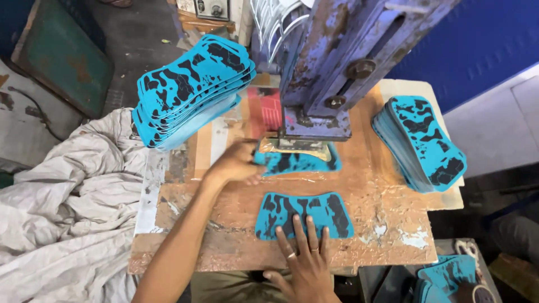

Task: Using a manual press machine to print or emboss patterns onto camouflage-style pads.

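From the head view, our left hand (238, 163) reaches forward to the blue-and-black patterned piece (297, 161) lying under the head of the worn blue press (331, 67). The hand is blurred, its fingers curled at the piece's left end; we cannot tell whether it pinches the edge or only touches it. The piece lies partly beneath the metal die (295, 146), its front edge showing on the plastic-covered work board (382, 196).

Our right hand (303, 264) lies flat and open, fingers spread, fingertips pressing the near edge of a second cut piece (306, 213) that rests alone on the board just in front of us. It grips nothing; it only holds the piece down.

We judge these pieces to be thin, light and flexible sheet cut to a curved shape, likely to slide easily on the glossy film. They are best taken at an end or corner, pinched between thumb and fingers, well clear of the die.

A tall fanned stack of the same pieces (191, 90) sits at the board's far left, a second stack (424, 143) at the right. Crumpled grey cloth (67, 207) lies left of the board.
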